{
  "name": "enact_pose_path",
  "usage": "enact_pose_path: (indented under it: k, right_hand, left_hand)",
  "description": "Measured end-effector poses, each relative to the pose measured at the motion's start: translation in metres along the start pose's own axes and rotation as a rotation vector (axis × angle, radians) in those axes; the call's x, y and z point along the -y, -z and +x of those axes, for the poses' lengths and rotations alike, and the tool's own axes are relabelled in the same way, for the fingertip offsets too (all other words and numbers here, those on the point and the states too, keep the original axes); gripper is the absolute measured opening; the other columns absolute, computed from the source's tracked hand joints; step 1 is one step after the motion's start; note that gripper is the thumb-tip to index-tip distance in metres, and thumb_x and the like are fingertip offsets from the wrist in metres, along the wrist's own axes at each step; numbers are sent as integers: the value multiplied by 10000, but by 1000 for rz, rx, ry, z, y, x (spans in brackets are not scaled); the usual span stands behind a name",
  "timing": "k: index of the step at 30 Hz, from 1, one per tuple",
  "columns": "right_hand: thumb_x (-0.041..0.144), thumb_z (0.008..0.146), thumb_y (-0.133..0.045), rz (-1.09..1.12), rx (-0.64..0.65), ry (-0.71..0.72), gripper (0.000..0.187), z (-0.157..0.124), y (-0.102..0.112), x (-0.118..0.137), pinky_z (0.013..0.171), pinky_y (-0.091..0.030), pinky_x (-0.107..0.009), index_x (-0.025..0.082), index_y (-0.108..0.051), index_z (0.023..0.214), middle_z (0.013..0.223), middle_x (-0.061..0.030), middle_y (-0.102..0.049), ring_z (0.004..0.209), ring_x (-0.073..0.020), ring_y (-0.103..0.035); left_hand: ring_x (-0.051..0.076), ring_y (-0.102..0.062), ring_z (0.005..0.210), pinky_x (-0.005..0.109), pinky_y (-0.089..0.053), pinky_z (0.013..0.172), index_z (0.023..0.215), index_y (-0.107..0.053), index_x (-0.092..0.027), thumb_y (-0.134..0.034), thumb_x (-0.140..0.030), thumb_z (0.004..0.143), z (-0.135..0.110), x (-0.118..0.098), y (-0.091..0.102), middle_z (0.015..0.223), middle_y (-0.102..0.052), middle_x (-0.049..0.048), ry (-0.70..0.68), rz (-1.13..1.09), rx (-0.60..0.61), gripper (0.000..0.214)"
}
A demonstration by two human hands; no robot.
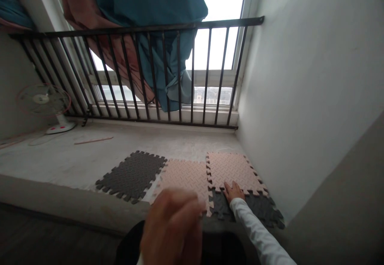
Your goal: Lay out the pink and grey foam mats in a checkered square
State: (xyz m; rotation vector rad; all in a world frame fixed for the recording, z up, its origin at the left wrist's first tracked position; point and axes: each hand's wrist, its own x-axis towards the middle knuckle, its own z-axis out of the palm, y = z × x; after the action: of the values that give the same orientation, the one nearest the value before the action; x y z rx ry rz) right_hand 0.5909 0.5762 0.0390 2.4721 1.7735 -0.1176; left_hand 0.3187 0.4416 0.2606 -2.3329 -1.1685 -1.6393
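My right hand lies on the near edge of a pink foam puzzle mat, its fingers apart. Under that near edge shows a dark grey foam mat, partly covered by the pink one and by my hand. A second pink foam mat lies just to the left, its right side along the toothed edges of the others. Large and blurred in the foreground, my left hand is raised close to the camera and hides part of this mat. Its fingers look bent, but whether they hold anything cannot be seen.
Another dark grey foam mat lies farther left on the pale ledge. A thin stick and a white fan are beyond it. Black railings cross before the window and curtain. A wall bounds the right.
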Motion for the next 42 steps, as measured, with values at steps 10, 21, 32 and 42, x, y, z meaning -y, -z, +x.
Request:
enact_pose_path:
  k: [10,21,32,42]
  right_hand:
    - [360,824,-319,3,41,-49,436,67,10,9,934,-267,-425,388,-319,1258,1371,-65,-305,1258,-222,-237]
    - [397,837,-281,-55,76,-32,441,134,16,14,939,-249,-417,416,-247,1277,1392,-61,-258,1271,-207,-202]
    - [411,847,-234,-47,34,-52,433,153,12,26,941,-218,-433,416,-238,1280,1396,-59,-256,1271,-201,-202]
    - [606,781,-186,-34,-26,-5,634,150,-5,32,1006,-41,-452,291,-177,1331,1415,-125,-174,1289,-266,-111]
  left_hand:
    - [217,-190,1282,476,-188,1027,1290,-326,-196,-318,-314,812,-76,165,-182,1401,-218,62,800,620,950,492]
    - [227,-226,1266,581,-111,988,1282,-323,-216,-272,-301,800,-99,180,-216,1392,-244,59,748,876,751,492]
    - [243,-203,1274,582,-132,980,1290,-313,-212,-256,-305,790,-98,180,-214,1395,-243,62,745,886,798,512]
    - [232,-211,1272,570,-148,981,1290,-313,-221,-245,-320,793,-99,181,-214,1394,-249,57,745,896,800,511]
